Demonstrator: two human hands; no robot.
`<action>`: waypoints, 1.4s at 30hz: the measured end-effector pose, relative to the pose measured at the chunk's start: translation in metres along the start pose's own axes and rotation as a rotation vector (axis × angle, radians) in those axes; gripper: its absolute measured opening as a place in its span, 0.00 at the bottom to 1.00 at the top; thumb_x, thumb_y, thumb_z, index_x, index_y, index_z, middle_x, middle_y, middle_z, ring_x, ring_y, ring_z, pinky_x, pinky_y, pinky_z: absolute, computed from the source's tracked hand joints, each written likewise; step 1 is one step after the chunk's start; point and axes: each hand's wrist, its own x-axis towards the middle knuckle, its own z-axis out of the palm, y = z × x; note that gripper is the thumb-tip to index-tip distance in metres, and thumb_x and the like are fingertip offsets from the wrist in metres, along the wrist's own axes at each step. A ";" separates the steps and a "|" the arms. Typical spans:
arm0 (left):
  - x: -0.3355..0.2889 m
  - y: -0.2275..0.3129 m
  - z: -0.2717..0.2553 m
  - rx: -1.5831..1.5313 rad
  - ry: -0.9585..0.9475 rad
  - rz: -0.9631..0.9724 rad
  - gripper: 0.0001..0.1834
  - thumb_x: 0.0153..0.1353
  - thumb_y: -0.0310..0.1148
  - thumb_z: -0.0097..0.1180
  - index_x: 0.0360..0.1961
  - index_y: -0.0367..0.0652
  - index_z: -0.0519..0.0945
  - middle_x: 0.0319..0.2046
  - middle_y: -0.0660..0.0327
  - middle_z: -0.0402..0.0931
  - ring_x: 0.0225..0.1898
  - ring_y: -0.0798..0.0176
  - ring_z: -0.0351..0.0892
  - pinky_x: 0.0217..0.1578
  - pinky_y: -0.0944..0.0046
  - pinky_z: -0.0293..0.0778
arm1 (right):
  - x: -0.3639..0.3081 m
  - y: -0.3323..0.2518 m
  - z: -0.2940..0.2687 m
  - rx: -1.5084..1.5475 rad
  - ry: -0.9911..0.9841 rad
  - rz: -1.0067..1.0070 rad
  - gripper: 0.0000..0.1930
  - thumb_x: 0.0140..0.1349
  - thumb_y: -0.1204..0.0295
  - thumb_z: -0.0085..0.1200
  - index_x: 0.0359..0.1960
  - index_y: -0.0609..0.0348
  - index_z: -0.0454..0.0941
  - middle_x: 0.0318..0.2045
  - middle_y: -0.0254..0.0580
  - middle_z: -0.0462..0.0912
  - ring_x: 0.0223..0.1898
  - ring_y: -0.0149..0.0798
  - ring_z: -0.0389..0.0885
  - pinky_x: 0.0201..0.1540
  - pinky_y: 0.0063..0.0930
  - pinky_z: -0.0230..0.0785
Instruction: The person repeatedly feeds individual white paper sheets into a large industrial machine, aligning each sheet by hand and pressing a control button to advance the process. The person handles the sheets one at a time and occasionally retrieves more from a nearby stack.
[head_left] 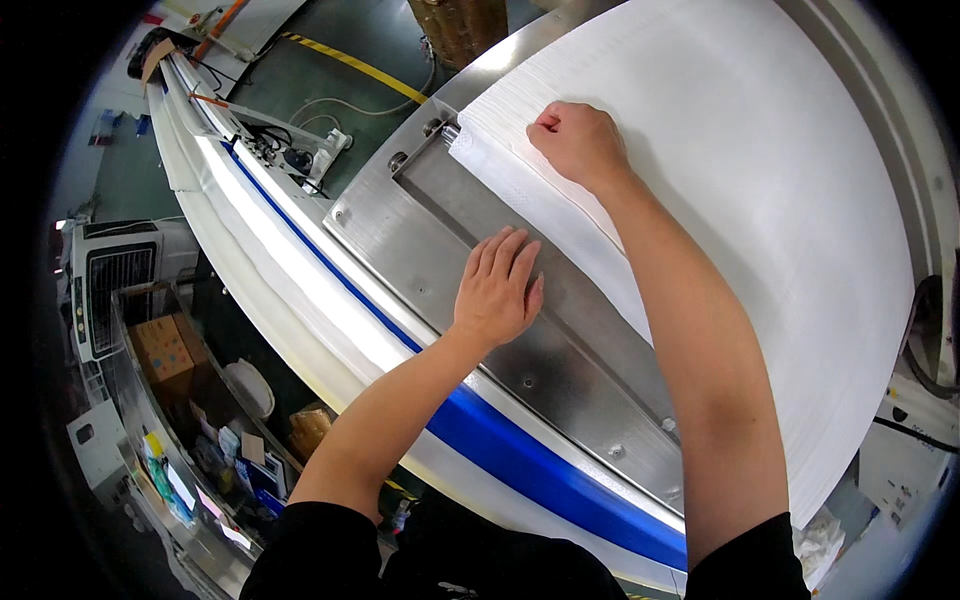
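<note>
I have the right hand point(578, 143) curled at the broad, layered white sheets point(740, 130) on the brushed-steel table point(400, 235), probably steadying them; whether it pinches any, I can't tell. The left hand point(498, 287) is open, empty, near their edge.

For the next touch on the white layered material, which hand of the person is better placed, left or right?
Right, probably: the curled right hand is on or just above the white layered material, while the left hand, fingers extended, is over the metal surface beside it.
</note>
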 end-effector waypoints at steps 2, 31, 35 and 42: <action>0.002 0.000 -0.003 -0.050 0.001 0.015 0.24 0.53 0.32 0.55 0.52 0.42 0.71 0.54 0.53 0.68 0.58 0.49 0.66 0.58 0.50 0.61 | -0.001 0.000 0.000 -0.019 0.019 0.010 0.11 0.54 0.61 0.56 0.30 0.55 0.82 0.25 0.41 0.83 0.29 0.44 0.81 0.36 0.35 0.73; 0.105 -0.107 -0.067 0.376 -0.031 0.471 0.15 0.46 0.33 0.59 0.37 0.46 0.74 0.50 0.61 0.73 0.56 0.56 0.70 0.58 0.53 0.63 | -0.099 -0.006 -0.002 0.021 0.228 -0.177 0.12 0.59 0.60 0.51 0.36 0.54 0.79 0.31 0.47 0.80 0.33 0.51 0.80 0.35 0.44 0.72; 0.120 -0.106 -0.083 0.503 -0.401 0.299 0.27 0.46 0.33 0.61 0.52 0.47 0.74 0.52 0.58 0.75 0.52 0.55 0.73 0.60 0.51 0.61 | -0.210 0.035 -0.026 -0.270 0.339 0.087 0.16 0.61 0.58 0.49 0.39 0.55 0.80 0.33 0.46 0.81 0.34 0.52 0.80 0.41 0.45 0.70; 0.151 -0.056 -0.077 0.733 -0.668 0.311 0.30 0.45 0.27 0.61 0.54 0.51 0.73 0.50 0.56 0.73 0.52 0.52 0.72 0.56 0.48 0.62 | -0.448 0.188 -0.144 -0.678 0.219 0.654 0.22 0.67 0.55 0.40 0.27 0.55 0.82 0.25 0.46 0.82 0.32 0.49 0.80 0.51 0.49 0.64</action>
